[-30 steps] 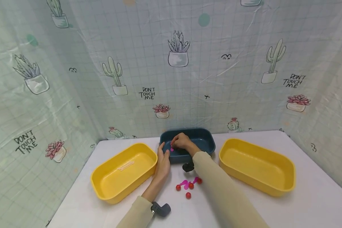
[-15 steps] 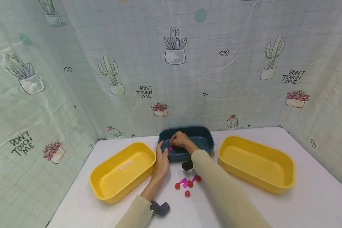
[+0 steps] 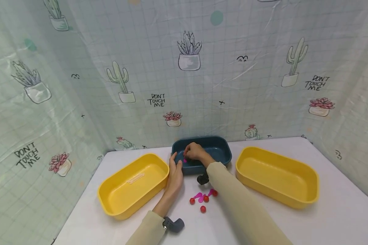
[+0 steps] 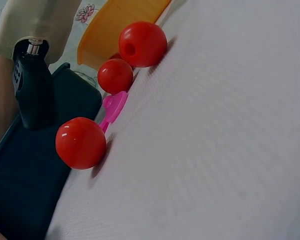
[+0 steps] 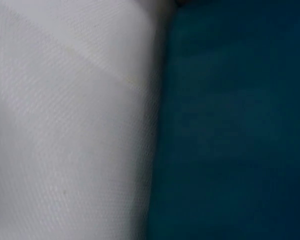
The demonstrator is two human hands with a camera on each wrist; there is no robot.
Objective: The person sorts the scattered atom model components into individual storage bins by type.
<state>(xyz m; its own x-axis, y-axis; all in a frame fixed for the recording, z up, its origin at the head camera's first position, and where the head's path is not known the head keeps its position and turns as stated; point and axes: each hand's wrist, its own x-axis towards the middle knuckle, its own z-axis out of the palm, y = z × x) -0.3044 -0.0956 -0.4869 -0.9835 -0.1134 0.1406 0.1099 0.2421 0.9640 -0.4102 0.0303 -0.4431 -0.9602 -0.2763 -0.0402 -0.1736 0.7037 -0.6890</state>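
Observation:
My right hand (image 3: 195,151) reaches into the dark blue bin (image 3: 217,151), fingers bent and pinched together. Below the fingertips shows a small pink piece (image 3: 185,160); whatever else they hold is hidden. My left hand (image 3: 175,172) rests against the bin's near left corner, fingers along its left side and thumb at the front. In front of the bin lie pink leaf-shaped pieces (image 3: 201,199) and several red balls (image 3: 203,209). The left wrist view shows a hole in one red ball (image 4: 143,44) and a pink piece (image 4: 114,106) touching another. The right wrist view holds only the bin's wall (image 5: 230,125) and white cloth.
A yellow bin (image 3: 133,185) on the left holds a few thin pale sticks (image 3: 136,178). Another yellow bin (image 3: 276,177) stands on the right. White cloth (image 3: 334,190) covers the table. A printed curtain (image 3: 220,75) hangs behind and along the sides.
The head view shifts slightly. Both hands stay at the dark blue bin, with the pink piece still under the right fingertips. The balls and bins have not moved.

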